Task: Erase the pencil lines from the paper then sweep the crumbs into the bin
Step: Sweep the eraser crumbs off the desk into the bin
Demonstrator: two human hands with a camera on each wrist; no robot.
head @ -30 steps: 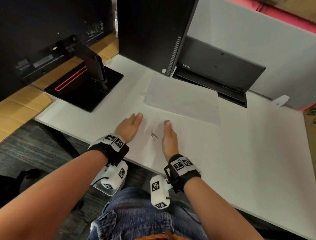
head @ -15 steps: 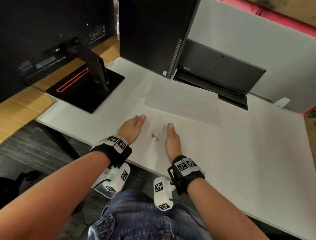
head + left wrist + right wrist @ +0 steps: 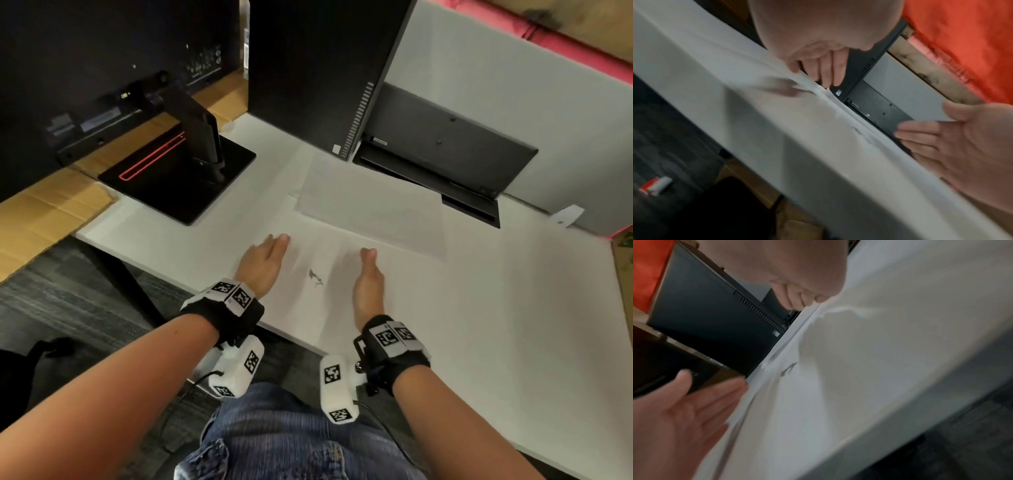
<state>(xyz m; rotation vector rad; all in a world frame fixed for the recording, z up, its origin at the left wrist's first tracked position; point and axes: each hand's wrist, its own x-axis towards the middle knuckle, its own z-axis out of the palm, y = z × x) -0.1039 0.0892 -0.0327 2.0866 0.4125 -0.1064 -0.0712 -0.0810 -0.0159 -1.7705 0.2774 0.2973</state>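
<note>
Monitor stand [image 3: 178, 178] beside computer tower [image 3: 308, 68]

White table [image 3: 479, 342]: carries everything below. Paper sheet [image 3: 370, 209] flat on top, just beyond fingertips of both hands. Small grey crumb pile [image 3: 315, 277] on surface between left hand [image 3: 262, 265] and right hand [image 3: 368, 287]; both hands rest edge-down on table, fingers straight. Black monitor base [image 3: 181, 178] with red outline beyond left hand, toward far left corner. Dark computer tower [image 3: 308, 75] upright past both hands. Flat black device [image 3: 442, 161] beyond right hand, next to tower.
</note>
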